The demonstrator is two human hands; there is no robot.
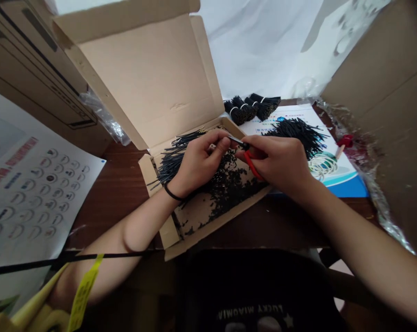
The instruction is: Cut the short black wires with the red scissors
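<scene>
Over an open cardboard box [208, 223], my right hand [281, 159] grips a pair of scissors [252, 165] with red handles. The blades point left, toward the fingertips of my left hand [203, 159]. Thumb and forefinger of that hand are pinched together, but what they hold is too small or hidden to make out. Under and beside my left hand lies a pile of thin black wire-like strands [170, 163] in the box. Small black scraps [234, 184] are scattered across the box bottom, partly covered by both hands.
Behind the box lie several black bundles [252, 107] tied with white bands. A loose heap of black strands [300, 134] and pale rubber bands [322, 165] rest on a printed sheet [347, 177] at right. Large cardboard [384, 106] stands at right; a printed poster [32, 184] is at left.
</scene>
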